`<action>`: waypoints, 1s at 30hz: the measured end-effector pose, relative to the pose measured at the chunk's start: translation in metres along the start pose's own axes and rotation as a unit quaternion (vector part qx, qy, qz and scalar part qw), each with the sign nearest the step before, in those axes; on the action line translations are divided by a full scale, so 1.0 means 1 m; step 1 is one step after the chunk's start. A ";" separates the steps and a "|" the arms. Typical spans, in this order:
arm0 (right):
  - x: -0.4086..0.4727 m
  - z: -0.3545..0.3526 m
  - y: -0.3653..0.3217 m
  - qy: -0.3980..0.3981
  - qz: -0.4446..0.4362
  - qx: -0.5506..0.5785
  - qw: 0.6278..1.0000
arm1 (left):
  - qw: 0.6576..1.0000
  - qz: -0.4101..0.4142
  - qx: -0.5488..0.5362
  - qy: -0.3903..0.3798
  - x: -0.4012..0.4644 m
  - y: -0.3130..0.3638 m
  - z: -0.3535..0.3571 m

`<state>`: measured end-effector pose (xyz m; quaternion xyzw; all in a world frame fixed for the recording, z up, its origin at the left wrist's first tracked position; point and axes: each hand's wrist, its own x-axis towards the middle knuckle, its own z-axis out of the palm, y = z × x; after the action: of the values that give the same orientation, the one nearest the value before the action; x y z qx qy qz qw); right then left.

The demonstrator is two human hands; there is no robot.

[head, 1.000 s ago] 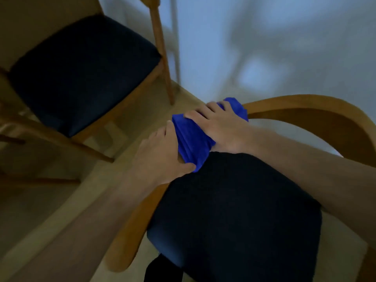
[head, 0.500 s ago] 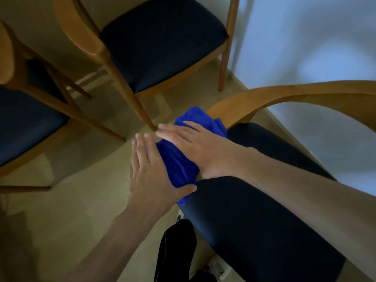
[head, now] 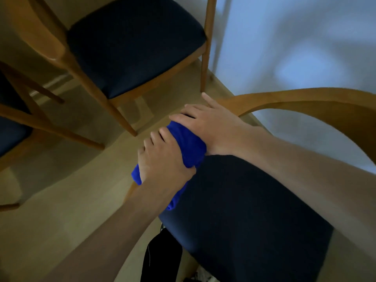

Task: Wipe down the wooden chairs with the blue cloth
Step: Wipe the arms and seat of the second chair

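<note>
- Since half a second ago, both hands have slid along the near chair's edge and the left fingers, then flat on the cloth, have wrapped around it.
- The left hand [head: 162, 159] grips the bunched bright blue cloth [head: 188, 147], its fingers curled over the top and its thumb tucked under at the seat side.
- The right hand [head: 211, 127] lies flat on the cloth's far end with its fingers straight and spread, the fingertips reaching past the cloth toward the curved wooden armrest [head: 295, 100].
- The cloth sits on the front corner of the near wooden chair's dark blue padded seat [head: 254, 210], squeezed between the two hands, with one end hanging down below the left wrist.
- A second wooden chair with a dark blue seat [head: 132, 41] stands further off on the pale wooden floor [head: 50, 200].
- Part of a third wooden chair [head: 18, 123] shows at the left edge.
</note>
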<state>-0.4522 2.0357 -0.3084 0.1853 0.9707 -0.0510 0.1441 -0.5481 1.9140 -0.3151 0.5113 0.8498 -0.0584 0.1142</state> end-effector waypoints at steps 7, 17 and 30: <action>-0.032 0.006 0.103 -0.027 0.134 0.041 0.990 | 0.991 0.130 0.034 0.015 0.081 0.093 -0.010; -0.149 0.018 0.193 -0.070 0.399 0.006 0.914 | 0.918 0.392 -0.015 0.059 0.142 0.259 -0.006; -0.043 0.004 0.083 -0.014 0.230 -0.008 0.973 | 0.955 0.279 -0.063 0.076 0.096 0.095 -0.005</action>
<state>-0.3823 2.0973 -0.3029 0.4018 0.9004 -0.0108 0.1666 -0.5083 2.0417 -0.3329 0.7225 0.6816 0.0687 0.0934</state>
